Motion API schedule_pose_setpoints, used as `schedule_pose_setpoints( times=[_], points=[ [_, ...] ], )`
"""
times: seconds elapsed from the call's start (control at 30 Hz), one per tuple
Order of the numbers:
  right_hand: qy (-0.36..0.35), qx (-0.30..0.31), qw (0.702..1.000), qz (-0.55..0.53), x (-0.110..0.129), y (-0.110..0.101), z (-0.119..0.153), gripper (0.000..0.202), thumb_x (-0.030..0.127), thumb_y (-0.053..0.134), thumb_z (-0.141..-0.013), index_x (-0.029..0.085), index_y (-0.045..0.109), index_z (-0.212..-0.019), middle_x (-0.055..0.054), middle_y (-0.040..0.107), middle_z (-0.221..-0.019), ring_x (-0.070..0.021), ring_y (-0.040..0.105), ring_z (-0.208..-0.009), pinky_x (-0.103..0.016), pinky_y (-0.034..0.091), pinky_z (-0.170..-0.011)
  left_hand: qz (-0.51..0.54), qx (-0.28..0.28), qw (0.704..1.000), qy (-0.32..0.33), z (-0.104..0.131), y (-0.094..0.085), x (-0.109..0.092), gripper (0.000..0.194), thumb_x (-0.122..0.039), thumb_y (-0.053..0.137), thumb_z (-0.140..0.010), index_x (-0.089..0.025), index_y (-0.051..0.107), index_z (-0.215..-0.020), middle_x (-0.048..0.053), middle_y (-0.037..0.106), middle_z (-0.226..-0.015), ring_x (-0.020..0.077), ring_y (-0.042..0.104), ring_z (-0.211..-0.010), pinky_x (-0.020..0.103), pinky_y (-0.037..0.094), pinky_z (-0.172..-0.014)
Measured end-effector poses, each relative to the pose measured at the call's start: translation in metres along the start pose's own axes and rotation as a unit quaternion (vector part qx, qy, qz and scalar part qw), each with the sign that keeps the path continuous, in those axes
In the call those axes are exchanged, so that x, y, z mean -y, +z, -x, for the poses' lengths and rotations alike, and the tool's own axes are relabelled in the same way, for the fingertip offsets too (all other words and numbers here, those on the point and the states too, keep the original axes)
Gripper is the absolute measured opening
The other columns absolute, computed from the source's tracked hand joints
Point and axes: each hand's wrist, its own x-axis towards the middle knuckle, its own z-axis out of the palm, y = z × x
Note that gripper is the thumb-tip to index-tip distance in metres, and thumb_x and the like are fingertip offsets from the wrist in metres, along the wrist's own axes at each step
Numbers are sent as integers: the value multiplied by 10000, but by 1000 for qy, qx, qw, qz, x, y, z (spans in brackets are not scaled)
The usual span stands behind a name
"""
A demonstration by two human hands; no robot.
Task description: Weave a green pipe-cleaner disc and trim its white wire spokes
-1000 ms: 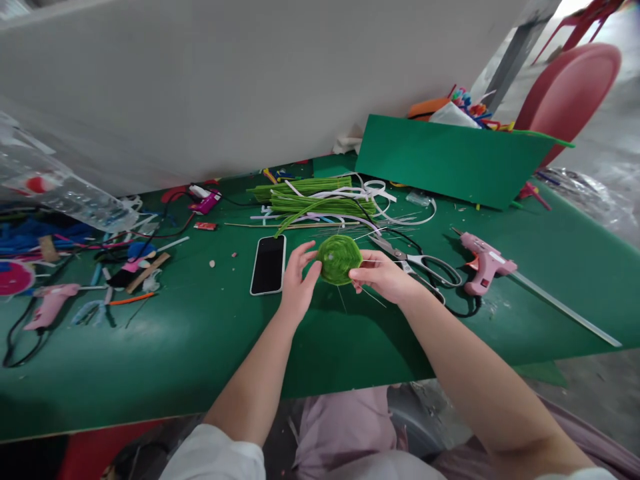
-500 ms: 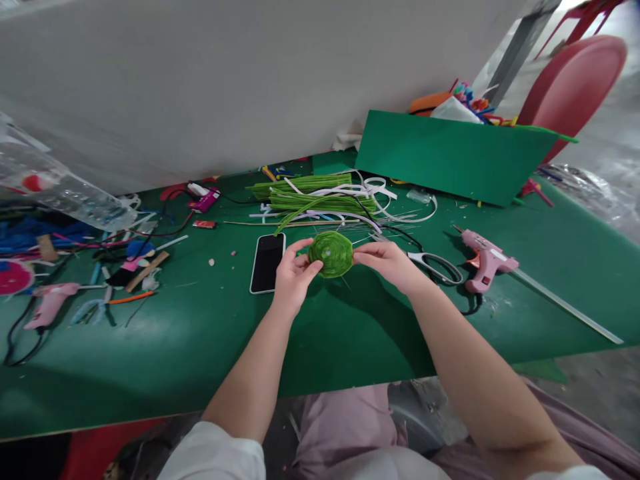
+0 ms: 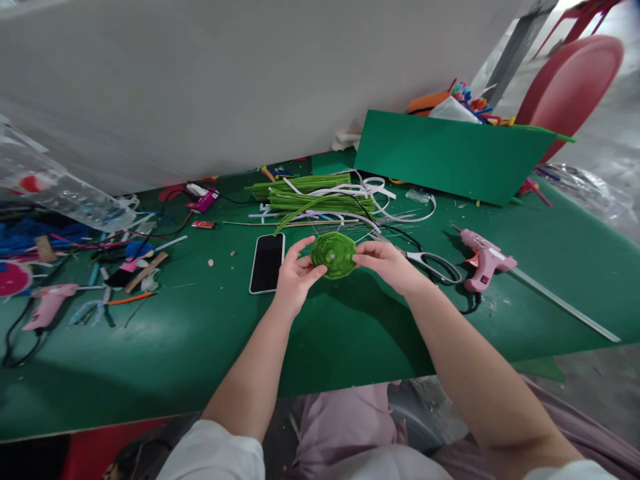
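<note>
Over the smooth green tabletop (image 3: 165,363), the bare left hand (image 3: 293,277) pinches the left edge of a round, flat, coiled green fuzzy disc (image 3: 333,256) between thumb and fingers. The bare right hand (image 3: 393,269) grips its right edge with fingertips drawn narrow. The disc is between the 2 hands, raised above the table.

A pink plastic glue gun (image 3: 50,305) lies at far left. Just beside the left hand is a black-screened rectangular phone (image 3: 267,263) with a pale rim. Grey-handled metal scissors (image 3: 440,267) lie partly behind the right hand; 1 more pink glue gun, with a long translucent stick (image 3: 565,303), lies right of them.

Beyond the disc are 2 bundles of fuzzy green stems (image 3: 320,202), then a flat green rectangular panel (image 3: 450,157), tilted, and a red plastic chair (image 3: 573,97).
</note>
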Motion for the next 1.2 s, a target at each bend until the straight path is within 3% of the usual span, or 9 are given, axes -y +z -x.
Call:
schedule_pose_setpoints(
  times=[0.13, 0.27, 0.37, 0.47, 0.57, 0.73, 1.0, 1.2],
  points=[
    [4, 24, 1000, 11, 3, -2, 2, 172, 346, 602, -733, 180, 628, -771, -6, 610, -745, -141, 562, -730, -283, 427, -711, 4, 11, 1000, 9, 0, -2, -1, 606, -238, 659, -703, -225, 378, -1240, 61, 669, -874, 219, 650, -846, 383, 544, -742],
    [14, 50, 995, 89, 7, -5, 4, 196, 378, 601, -729, 183, 623, -730, 17, 552, -661, -115, 489, -615, -250, 375, -584, 1, 19, 1000, 19, 2, -3, -2, 661, -249, 670, -695, -237, 354, -1275, 67, 667, -915, 218, 649, -851, 379, 544, -750],
    [0, 50, 989, 143, 9, -6, 5, 229, 396, 580, -742, 180, 609, -672, 29, 508, -592, -96, 418, -538, -235, 316, -511, -5, 40, 999, 18, 2, -3, -3, 729, -272, 660, -707, -255, 281, -1329, 70, 664, -935, 224, 643, -872, 386, 542, -756],
    [-16, 43, 985, 165, 12, -5, 6, 233, 397, 583, -738, 183, 599, -646, 40, 469, -545, -89, 378, -497, -233, 283, -477, -1, 45, 999, 7, 2, -3, -3, 666, -309, 599, -761, -270, 271, -1340, 67, 666, -919, 220, 642, -871, 358, 550, -713],
    [-32, 18, 987, 155, 13, -3, 6, 203, 388, 612, -715, 191, 626, -670, 20, 532, -590, -109, 436, -531, -245, 328, -504, -1, 16, 1000, 1, 1, -5, 0, 542, -315, 581, -775, -247, 388, -1276, 60, 671, -856, 209, 650, -820, 344, 548, -683],
    [-50, -98, 991, 81, 13, -1, 5, 179, 378, 612, -722, 206, 659, -727, -15, 637, -737, -154, 551, -702, -280, 418, -657, -4, -6, 1000, 10, 4, -6, 2, 466, -304, 643, -715, -207, 502, -1148, 37, 673, -752, 198, 656, -740, 342, 546, -662],
    [-30, -83, 996, -19, 13, 2, 5, 178, 356, 627, -715, 196, 620, -638, 13, 587, -675, -115, 511, -663, -257, 401, -670, 1, 8, 1000, -9, 8, -3, -3, 423, -295, 685, -665, -192, 549, -1053, 54, 694, -822, 208, 661, -753, 349, 548, -668],
    [-51, -117, 989, 76, 17, 4, 7, 208, 382, 584, -748, 190, 594, -669, 10, 547, -634, -114, 476, -598, -246, 374, -565, -22, 25, 999, -30, 12, 3, -12, 310, -274, 687, -662, -157, 613, -939, 61, 693, -863, 211, 650, -807, 347, 527, -728]
  ],
)
